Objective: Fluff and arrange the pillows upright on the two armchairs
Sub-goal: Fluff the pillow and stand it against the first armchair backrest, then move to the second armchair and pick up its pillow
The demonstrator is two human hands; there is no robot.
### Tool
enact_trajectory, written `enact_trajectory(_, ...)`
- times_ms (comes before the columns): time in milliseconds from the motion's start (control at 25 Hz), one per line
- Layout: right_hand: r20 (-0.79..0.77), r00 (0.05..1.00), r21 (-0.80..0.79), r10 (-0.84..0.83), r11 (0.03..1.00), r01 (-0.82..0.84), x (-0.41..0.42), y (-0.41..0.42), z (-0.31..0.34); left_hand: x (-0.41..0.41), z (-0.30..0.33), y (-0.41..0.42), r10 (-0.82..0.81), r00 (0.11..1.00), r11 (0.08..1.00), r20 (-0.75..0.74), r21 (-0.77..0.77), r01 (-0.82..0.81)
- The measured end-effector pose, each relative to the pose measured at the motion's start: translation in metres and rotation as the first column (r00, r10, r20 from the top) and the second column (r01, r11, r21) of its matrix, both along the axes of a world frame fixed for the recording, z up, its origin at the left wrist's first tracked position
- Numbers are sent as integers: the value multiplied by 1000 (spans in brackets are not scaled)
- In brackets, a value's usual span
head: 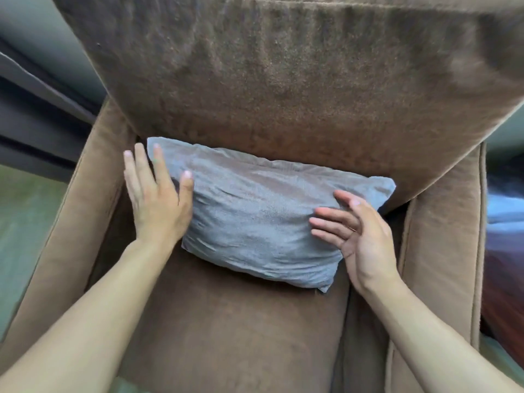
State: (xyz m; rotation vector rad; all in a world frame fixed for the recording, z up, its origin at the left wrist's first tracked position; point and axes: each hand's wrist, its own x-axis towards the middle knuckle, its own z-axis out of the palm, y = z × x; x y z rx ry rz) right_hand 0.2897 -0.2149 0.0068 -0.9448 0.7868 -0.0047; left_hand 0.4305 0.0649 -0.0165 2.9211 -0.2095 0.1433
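A grey rectangular pillow (255,214) leans against the backrest of a brown armchair (283,80), its lower edge resting on the seat cushion. My left hand (158,199) lies flat against the pillow's left end, fingers spread and pointing up. My right hand (360,236) is open at the pillow's right end, palm turned toward it, fingertips touching or just off the fabric. Neither hand grips the pillow.
The chair's padded armrests (442,236) flank the seat on both sides, the left armrest (71,222) close to my left hand. The brown seat cushion (226,336) stretches in front of the pillow. Greenish floor (25,217) shows at the left.
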Motion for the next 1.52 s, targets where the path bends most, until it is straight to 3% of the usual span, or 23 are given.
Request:
enact_trajectory(80, 42, 984, 12, 173, 985, -174, 8, 5, 8, -13, -8, -9, -297, 953, 936, -68, 176, 304)
enact_trajectory(120, 27, 976, -1, 218, 976, -218, 10, 3, 7, -9, -6, -5, -291, 951, 924, -102, 229, 307)
enact_trajectory(160, -9, 981, -17, 193, 981, -193, 12, -2, 4, 1, -2, 5, -122, 980, 965, -157, 212, 154)
enact_trajectory(200, -67, 992, -52, 109, 992, -113, 9, -12, 1, 11, -1, 20, 132, 974, 978, -185, 182, -98)
enact_trajectory(240, -125, 992, -143, 3, 989, -21, 0, -29, -5, 15, 4, 34, 350, 902, 933, -254, 186, -309)
enact_trajectory(280, -172, 982, -286, -80, 958, 28, -10, -46, -8, 11, 10, 43, 421, 857, 901, -296, 240, -360)
enact_trajectory(320, -219, 968, -453, -120, 891, 8, -20, -61, -11, 1, 15, 47, 369, 887, 912, -278, 291, -288)
enact_trajectory(360, -252, 961, -584, -112, 810, -59, -31, -72, -10, -12, 22, 43, 217, 941, 940, -258, 315, -130)
enact_trajectory(440, -252, 965, -732, 73, 637, -240, -44, -79, 0, -47, 37, 17, -7, 952, 940, -306, 324, 111)
enact_trajectory(520, -231, 928, -813, 291, 466, -349, -50, -74, 9, -82, 54, -14, -13, 919, 949, -395, 286, 136)
enact_trajectory(600, -295, 870, -863, 395, 280, -420, -61, -65, 22, -124, 73, -42, 31, 902, 957, -431, 272, 97)
enact_trajectory(720, -533, 743, -834, 405, -100, -543, -92, -42, 46, -185, 103, -61, -34, 903, 961, -427, 233, 146)
enact_trajectory(800, -617, 666, -783, 419, -248, -570, -120, -25, 64, -220, 123, -64, -115, 892, 947, -436, 223, 231)
enact_trajectory(880, -669, 624, -742, 404, -332, -582, -155, -16, 84, -254, 139, -61, -177, 873, 931, -454, 210, 298)
enact_trajectory(960, -702, 620, -712, 349, -338, -616, -202, -11, 111, -288, 160, -59, -256, 842, 909, -475, 179, 377)
enact_trajectory(1160, -717, 676, -696, 169, -234, -679, -324, -33, 171, -366, 211, -100, -402, 782, 852, -476, 120, 510)
enact_trajectory(1520, -670, 732, -742, -124, 83, -665, -550, -148, 229, -520, 269, -275, -669, 616, 655, -416, 63, 753)
